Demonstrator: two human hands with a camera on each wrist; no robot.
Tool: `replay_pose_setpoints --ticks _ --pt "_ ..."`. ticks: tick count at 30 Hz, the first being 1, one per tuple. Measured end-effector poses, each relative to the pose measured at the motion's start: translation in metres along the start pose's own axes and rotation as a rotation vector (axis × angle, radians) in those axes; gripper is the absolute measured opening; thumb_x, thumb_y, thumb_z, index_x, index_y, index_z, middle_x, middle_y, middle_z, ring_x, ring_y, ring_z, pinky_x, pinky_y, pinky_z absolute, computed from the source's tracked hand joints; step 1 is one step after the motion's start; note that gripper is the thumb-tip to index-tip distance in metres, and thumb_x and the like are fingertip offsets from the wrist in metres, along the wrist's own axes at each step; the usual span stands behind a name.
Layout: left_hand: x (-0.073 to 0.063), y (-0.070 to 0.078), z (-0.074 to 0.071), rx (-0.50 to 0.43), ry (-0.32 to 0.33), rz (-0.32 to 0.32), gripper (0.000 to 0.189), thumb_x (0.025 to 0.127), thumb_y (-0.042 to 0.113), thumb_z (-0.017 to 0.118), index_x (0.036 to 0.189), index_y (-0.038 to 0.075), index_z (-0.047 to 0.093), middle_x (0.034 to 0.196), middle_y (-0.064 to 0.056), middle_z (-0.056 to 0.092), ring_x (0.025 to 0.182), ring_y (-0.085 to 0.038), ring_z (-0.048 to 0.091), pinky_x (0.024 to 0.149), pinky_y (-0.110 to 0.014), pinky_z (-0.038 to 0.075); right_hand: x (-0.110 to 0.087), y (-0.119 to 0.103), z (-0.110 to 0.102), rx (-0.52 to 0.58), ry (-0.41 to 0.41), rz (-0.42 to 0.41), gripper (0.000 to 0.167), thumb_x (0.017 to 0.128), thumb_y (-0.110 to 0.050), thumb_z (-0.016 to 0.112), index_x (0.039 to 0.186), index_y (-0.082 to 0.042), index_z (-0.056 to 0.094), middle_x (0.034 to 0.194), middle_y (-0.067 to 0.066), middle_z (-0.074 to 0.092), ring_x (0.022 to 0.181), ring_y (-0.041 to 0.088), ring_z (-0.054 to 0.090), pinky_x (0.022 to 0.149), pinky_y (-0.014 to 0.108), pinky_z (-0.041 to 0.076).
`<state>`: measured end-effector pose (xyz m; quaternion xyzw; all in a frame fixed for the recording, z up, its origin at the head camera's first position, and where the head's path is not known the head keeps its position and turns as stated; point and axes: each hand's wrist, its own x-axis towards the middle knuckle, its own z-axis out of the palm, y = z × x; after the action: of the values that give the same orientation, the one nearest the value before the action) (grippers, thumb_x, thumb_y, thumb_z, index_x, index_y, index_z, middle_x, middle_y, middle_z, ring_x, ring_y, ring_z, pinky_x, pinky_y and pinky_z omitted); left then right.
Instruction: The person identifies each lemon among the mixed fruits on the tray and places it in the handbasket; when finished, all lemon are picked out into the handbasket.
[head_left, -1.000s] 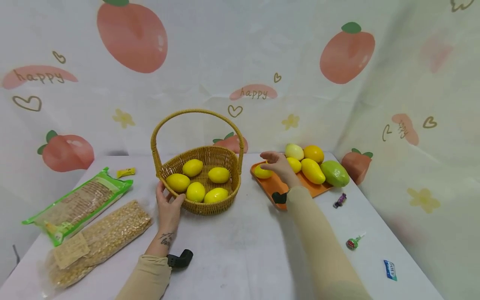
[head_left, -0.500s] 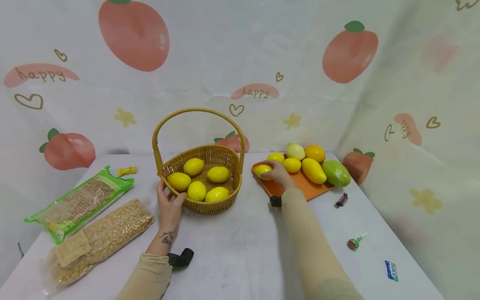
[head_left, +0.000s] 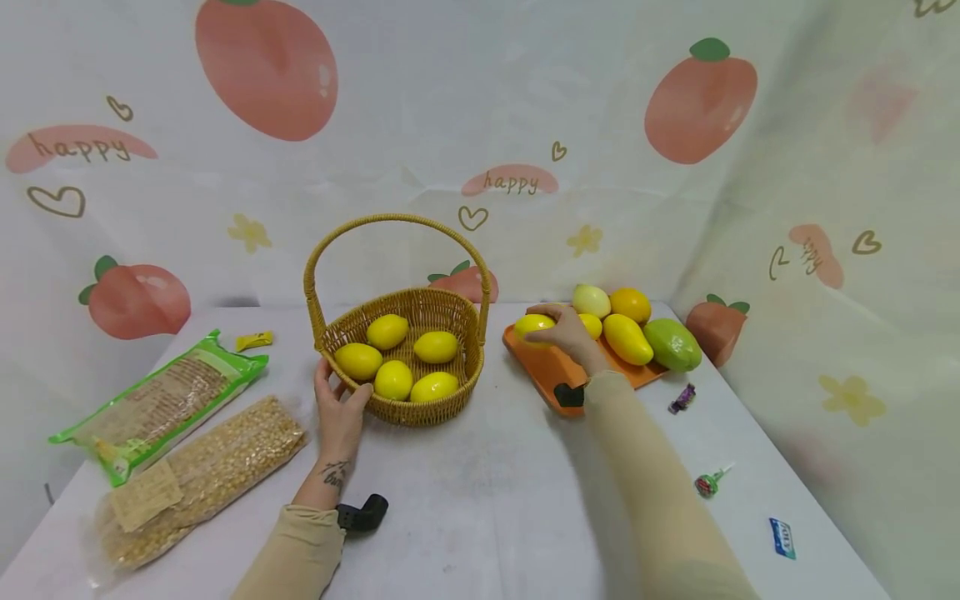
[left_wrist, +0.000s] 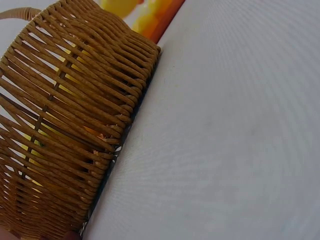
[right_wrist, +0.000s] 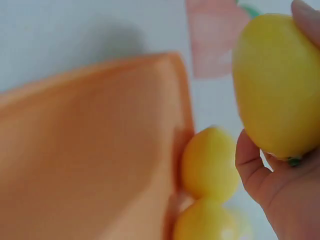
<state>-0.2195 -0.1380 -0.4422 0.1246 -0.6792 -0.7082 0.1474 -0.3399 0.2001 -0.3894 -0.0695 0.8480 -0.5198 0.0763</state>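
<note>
"Where are the hands?"

"The right hand point(head_left: 566, 333), spread just lemon-wide, grips a lemon point(head_left: 534, 326) above the tray point(head_left: 551, 377), right of the basket point(head_left: 420, 413). The left hand point(head_left: 339, 418), partly spread, cups the basket's near left side."

"What lies further out?"

"Five lemons point(head_left: 393, 381) inside the basket; a mango point(head_left: 627, 339) and papaya point(head_left: 672, 345) well to its right."

"What could go wrong?"

"The smooth lemon might slip if held loosely, or, carried low towards the basket, knock its tall handle point(head_left: 486, 310)."
</note>
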Motion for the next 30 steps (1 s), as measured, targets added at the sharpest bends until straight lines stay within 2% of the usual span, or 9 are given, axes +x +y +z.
replay_pose_setpoints --ticks 4,8,13,17,22,25,30 --pt "0.000 0.001 0.001 -0.005 0.001 0.000 0.082 0.081 0.006 0.053 0.149 0.020 0.009 0.151 -0.005 0.012 0.130 -0.031 0.027 0.097 -0.041 0.033 -0.013 -0.011 -0.001 0.050 -0.030 -0.057 0.054 0.076 -0.010 0.073 0.127 -0.005 0.054 0.133 0.012 0.049 0.106 0.025 0.049 0.088 0.034 0.044" --pt "0.000 0.001 0.001 -0.006 0.002 0.004 0.081 0.082 0.006 0.053 0.149 0.020 0.010 0.151 -0.005 0.012 0.129 -0.031 0.027 0.096 -0.040 0.033 -0.029 -0.020 0.006 0.114 -0.093 -0.106 0.051 0.075 -0.005 0.073 0.123 -0.003 0.057 0.126 0.014 0.053 0.102 0.024 0.051 0.082 0.031 0.047" --pt "0.000 0.001 0.001 -0.012 0.002 0.004 0.081 0.082 0.006 0.053 0.149 0.020 0.009 0.151 -0.005 0.013 0.130 -0.031 0.026 0.098 -0.041 0.033 -0.049 -0.032 0.027 0.145 -0.212 -0.167 0.051 0.071 -0.006 0.076 0.119 -0.002 0.060 0.120 0.012 0.056 0.097 0.021 0.053 0.078 0.029 0.048" --pt "0.000 0.000 0.001 -0.003 -0.004 -0.010 0.082 0.082 0.007 0.054 0.149 0.020 0.008 0.151 -0.005 0.012 0.131 -0.031 0.026 0.100 -0.043 0.033 -0.057 -0.045 0.050 0.121 -0.321 -0.225 0.051 0.069 -0.005 0.077 0.118 -0.002 0.061 0.118 0.011 0.058 0.094 0.020 0.054 0.079 0.029 0.048" --pt "-0.001 0.000 0.001 -0.007 -0.006 -0.014 0.083 0.082 0.006 0.053 0.149 0.021 0.007 0.152 -0.003 0.011 0.131 -0.029 0.025 0.099 -0.041 0.033 -0.049 -0.070 0.084 0.044 -0.391 -0.281 0.049 0.069 -0.007 0.078 0.116 -0.007 0.063 0.119 0.008 0.059 0.094 0.019 0.054 0.080 0.029 0.049" --pt "-0.001 0.001 0.001 -0.012 -0.007 -0.011 0.082 0.082 0.007 0.053 0.149 0.021 0.008 0.151 -0.003 0.011 0.131 -0.029 0.025 0.098 -0.041 0.033 -0.038 -0.084 0.100 -0.029 -0.397 -0.298 0.050 0.069 -0.013 0.079 0.117 -0.010 0.063 0.119 0.004 0.059 0.096 0.018 0.054 0.080 0.028 0.049" --pt "-0.001 0.001 0.000 -0.015 -0.008 -0.002 0.081 0.083 0.007 0.053 0.149 0.021 0.008 0.152 -0.003 0.011 0.132 -0.030 0.024 0.100 -0.043 0.033 -0.019 -0.096 0.118 -0.082 -0.391 -0.306 0.053 0.070 -0.015 0.079 0.119 -0.009 0.062 0.121 0.002 0.059 0.100 0.018 0.053 0.080 0.026 0.048"
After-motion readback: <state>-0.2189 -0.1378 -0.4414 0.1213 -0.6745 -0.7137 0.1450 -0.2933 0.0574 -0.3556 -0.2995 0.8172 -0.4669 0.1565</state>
